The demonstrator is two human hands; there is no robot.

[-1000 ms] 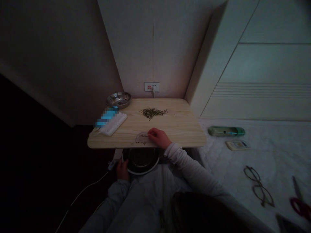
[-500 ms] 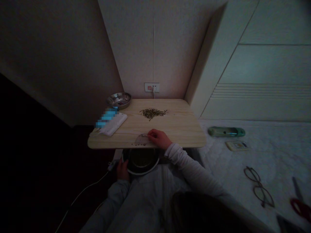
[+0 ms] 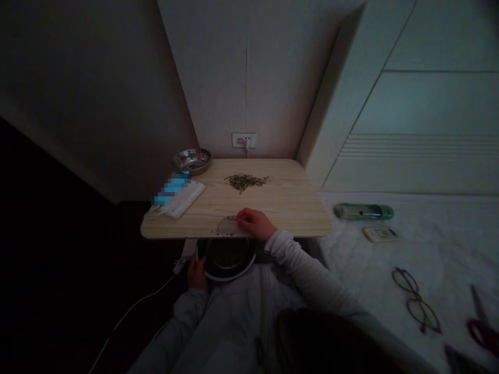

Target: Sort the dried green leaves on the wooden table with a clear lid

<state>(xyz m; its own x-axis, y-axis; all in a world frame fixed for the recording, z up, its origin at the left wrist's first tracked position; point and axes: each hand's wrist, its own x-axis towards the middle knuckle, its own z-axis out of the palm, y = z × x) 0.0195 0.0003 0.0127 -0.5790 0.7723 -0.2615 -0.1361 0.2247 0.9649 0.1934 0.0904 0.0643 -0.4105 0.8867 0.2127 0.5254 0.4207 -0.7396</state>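
Observation:
My right hand [image 3: 255,223] rests at the front of the wooden table, its fingers pinching a clear half-round plastic piece [image 3: 226,226]. A few dark grains lie along that piece, close to the table's front edge. Below the edge, a dark round pan with a pale rim [image 3: 234,277] sits at my lap, its inside dim. My left hand [image 3: 197,272] is closed on the left side of its rim, with the fingers partly hidden in shadow. Farther back on the table lies a loose pile of small greenish beans [image 3: 245,182].
On the table [image 3: 296,208], a steel bowl [image 3: 192,161] and a white box-like device [image 3: 185,200] with a blurred-out screen stand left. A plugged-in socket [image 3: 244,140] is behind. The bed at right holds a green case [image 3: 363,211], phone [image 3: 380,234], glasses [image 3: 416,300] and scissors [image 3: 483,332].
The few grains by the clear plastic piece sit slightly nearer the table's front edge. Both hands have stayed almost in place, and the bean pile looks the same.

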